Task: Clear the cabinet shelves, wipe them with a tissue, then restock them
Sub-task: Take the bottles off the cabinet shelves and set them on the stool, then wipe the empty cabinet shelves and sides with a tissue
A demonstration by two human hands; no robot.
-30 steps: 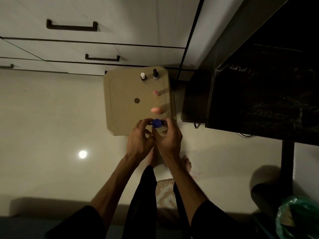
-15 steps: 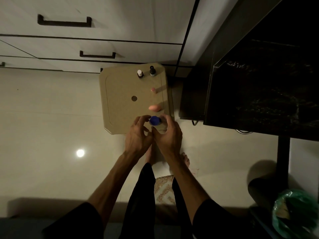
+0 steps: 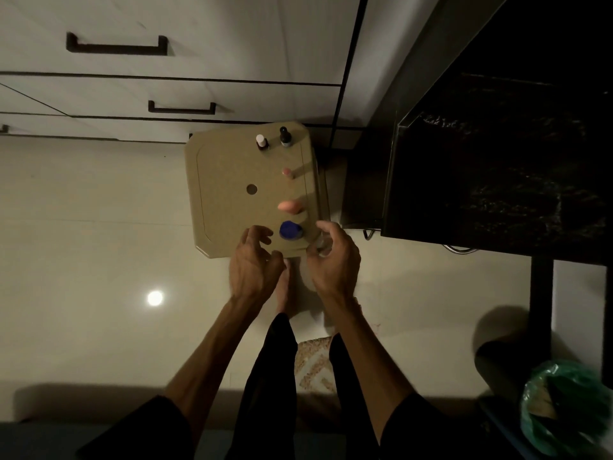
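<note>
Near the front right corner of a tan plastic stool [image 3: 232,180], its matte square top chamfered at the corners, stands a blue-capped round jar [image 3: 290,230]. Both hands flank it without touching: the left hand [image 3: 255,263] with fingers loosely curled and empty, the right hand [image 3: 333,260] spread and empty. Along the right edge sit two peach-capped bottles [image 3: 289,206], then a white-capped bottle [image 3: 261,141] and a black-capped bottle [image 3: 284,136] at the far edge.

— What is sitting on the tan stool [image 3: 225,180]?
— A blue-capped jar [image 3: 290,231], two pink items [image 3: 290,206], a white-capped bottle [image 3: 262,141] and a black-capped bottle [image 3: 284,137] are lining its right edge.
</note>
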